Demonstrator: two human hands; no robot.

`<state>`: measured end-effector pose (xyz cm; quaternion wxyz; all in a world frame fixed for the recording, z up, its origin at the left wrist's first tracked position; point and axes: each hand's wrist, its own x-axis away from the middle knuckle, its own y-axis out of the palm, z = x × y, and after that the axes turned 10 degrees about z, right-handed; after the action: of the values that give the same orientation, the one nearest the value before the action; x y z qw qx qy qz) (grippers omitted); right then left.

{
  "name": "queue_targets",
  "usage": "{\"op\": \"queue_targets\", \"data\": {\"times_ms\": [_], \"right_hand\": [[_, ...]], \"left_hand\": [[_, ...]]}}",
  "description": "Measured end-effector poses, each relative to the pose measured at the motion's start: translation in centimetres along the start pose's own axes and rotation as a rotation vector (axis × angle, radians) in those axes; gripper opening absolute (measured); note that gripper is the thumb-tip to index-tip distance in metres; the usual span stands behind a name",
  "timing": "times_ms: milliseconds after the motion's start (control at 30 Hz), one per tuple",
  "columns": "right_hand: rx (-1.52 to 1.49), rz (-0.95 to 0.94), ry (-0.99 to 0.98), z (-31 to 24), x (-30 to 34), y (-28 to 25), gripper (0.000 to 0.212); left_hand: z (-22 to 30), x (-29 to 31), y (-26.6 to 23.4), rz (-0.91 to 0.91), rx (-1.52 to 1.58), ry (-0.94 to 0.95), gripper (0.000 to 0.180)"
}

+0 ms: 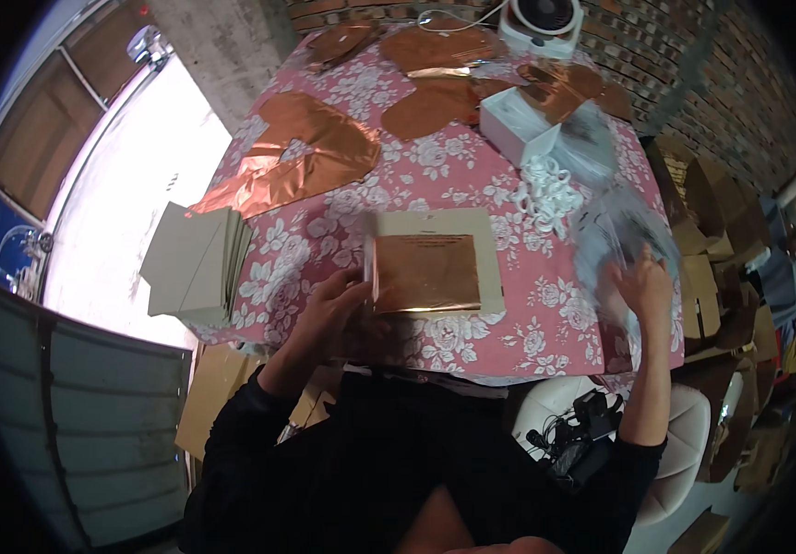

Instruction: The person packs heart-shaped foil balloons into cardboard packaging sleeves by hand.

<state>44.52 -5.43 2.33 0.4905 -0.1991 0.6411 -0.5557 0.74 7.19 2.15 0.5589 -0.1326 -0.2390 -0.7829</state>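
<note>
Clock directions run from the folded copper foil packet (427, 274), mid-table at the near side. It lies flat on a grey board (467, 222), roughly squared to it, probably so the board can back it and stop the thin foil flopping. Left hand (331, 300) at 8 o'clock, thumb and fingers bent in at the packet's left edge, likely steadying it; a thin upright sliver there is motion-blurred, so can't tell if the fingers pinch it or only rest against it. Right hand (642, 280) at 3 o'clock, reaching into the clear plastic bags (612, 226); fingers blurred and tangled with the film, can't tell if they grasp any. Bags sit on that side presumably for an easy right-hand reach. Stack of grey boards (187, 263) at 9 o'clock, piled at the table edge, probably to keep spares near the left hand. Loose white strings (545, 194) at 2 o'clock spill beside the white box (516, 129), box contents unclear under plastic. Large flat foil shape (342, 143) at 11, more foil shapes (430, 109) around 12 to 1, overlapping, so outlines and count uncertain. White appliance (545, 26) past 1 o'clock, cut by the top edge. Black cables (573, 439) on the chair (679, 439) at 5, partly behind the right arm, too jumbled to sort. Print on the packet's top too small to make out.
</note>
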Motion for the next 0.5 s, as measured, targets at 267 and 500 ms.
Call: {"op": "queue_targets", "data": {"times_ms": [267,500], "right_hand": [[-0.618,0.292,-0.560,-10.9,5.0,-4.5,0.046],[-0.885,0.171,-0.786,-19.1,5.6,-3.9,0.049]], "left_hand": [[-2.2,-0.1,-1.5,-0.034,-0.131,0.155,0.066],[-1.7,0.6,-0.6,-0.129,-0.082,0.138,0.069]]}}
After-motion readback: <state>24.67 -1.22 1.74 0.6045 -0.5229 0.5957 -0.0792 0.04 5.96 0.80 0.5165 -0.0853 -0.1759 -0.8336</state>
